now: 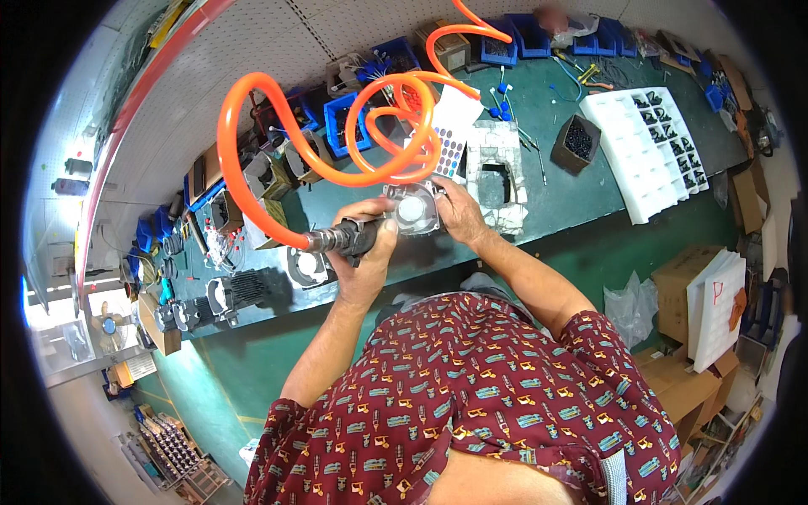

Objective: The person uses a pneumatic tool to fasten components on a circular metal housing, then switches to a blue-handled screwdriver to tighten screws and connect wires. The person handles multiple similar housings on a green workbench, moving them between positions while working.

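My left hand (364,268) is wrapped round a dark pneumatic tool (355,239), whose rear metal coupling joins a thick orange air hose (244,189). The tool's front end points toward a squarish housing (412,212) with a pale round centre, and the left fingers hide where the two meet. From the other side, my right hand (461,215) grips the housing by its right edge, above the front part of the bench. Just left of my left hand, a similar black and white round part (308,266) lies near the bench edge. Right of my right hand lies a light stone-patterned frame (498,172).
A white foam tray (613,151) with black parts lies to the right, beside an open box (577,141) of small black pieces. Blue bins (343,126) line the back. Black motor-like parts (220,296) stand at left. Orange hose loops hang over the bench (572,198).
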Tool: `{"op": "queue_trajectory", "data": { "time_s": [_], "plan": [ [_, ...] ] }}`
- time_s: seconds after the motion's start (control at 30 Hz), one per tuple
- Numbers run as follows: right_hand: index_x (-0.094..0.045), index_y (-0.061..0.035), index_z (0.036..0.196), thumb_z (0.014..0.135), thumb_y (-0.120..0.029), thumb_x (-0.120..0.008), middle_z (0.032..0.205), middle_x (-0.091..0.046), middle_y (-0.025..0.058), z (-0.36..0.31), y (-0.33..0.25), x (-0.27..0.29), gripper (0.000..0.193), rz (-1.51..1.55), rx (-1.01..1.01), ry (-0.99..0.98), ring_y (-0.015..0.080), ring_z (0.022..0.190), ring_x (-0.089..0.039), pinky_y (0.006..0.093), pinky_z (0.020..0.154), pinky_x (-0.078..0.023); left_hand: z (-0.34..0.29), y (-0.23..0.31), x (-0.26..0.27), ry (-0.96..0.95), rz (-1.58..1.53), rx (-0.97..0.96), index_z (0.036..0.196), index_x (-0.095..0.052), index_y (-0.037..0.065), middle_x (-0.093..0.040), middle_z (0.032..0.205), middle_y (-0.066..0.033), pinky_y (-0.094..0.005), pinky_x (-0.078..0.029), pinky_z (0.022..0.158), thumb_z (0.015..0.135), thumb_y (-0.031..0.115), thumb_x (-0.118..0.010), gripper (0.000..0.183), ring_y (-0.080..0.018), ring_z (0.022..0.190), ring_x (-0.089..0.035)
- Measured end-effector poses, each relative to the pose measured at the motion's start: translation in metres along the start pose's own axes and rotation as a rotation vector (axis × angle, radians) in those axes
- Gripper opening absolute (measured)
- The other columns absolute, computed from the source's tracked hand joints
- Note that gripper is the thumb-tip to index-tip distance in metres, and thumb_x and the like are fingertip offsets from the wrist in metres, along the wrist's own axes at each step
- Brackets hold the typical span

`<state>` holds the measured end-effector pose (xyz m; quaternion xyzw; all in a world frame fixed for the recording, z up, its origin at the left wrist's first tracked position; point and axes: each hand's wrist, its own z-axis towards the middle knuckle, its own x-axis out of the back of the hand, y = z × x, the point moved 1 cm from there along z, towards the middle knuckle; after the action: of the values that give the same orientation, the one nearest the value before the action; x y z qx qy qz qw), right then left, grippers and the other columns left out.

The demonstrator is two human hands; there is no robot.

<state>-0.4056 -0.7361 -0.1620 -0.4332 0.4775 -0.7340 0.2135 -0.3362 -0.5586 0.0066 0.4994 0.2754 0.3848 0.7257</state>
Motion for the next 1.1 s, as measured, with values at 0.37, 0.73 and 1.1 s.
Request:
{"op": "queue_trajectory", "data": {
  "time_s": [0.37,0.73,1.1],
  "plan": [
    [-0.057,-0.0002,0.138,0.1,-0.028,-0.049,0.136,-0.061,0.0248,0.0,0.013,-0.003,0.047,0.027,-0.023,-0.033,0.0406,0.127,-0.057,0.0446,0.11,-0.045,0.003,-0.007,-0.016,0.093,-0.126,-0.017,0.112,-0.059,0.0,-0.069,0.11,-0.0129,-0.0346,-0.054,0.095,0.087,-0.008,-0.071,0.029,-0.0189,0.102,-0.067],
    [-0.057,-0.0015,0.139,0.1,-0.028,-0.048,0.139,-0.06,0.0234,0.001,0.009,-0.001,0.048,0.014,-0.044,-0.05,0.04,0.13,-0.056,0.0446,0.111,-0.043,-0.001,-0.017,-0.02,0.12,-0.181,-0.028,0.116,-0.056,0.0,-0.069,0.11,-0.0125,-0.0355,-0.054,0.096,0.089,-0.006,-0.072,0.032,-0.0188,0.103,-0.067],
    [-0.06,-0.0031,0.138,0.101,-0.03,-0.046,0.142,-0.059,0.0221,0.01,-0.006,0.01,0.048,0.174,-0.086,-0.163,0.039,0.133,-0.055,0.0421,0.113,-0.041,0.031,-0.005,-0.026,-0.325,-0.067,0.183,0.117,-0.062,-0.002,-0.069,0.109,-0.0081,-0.0304,-0.052,0.092,0.089,0.0,-0.074,0.03,-0.0119,0.103,-0.064]
  ]
}}
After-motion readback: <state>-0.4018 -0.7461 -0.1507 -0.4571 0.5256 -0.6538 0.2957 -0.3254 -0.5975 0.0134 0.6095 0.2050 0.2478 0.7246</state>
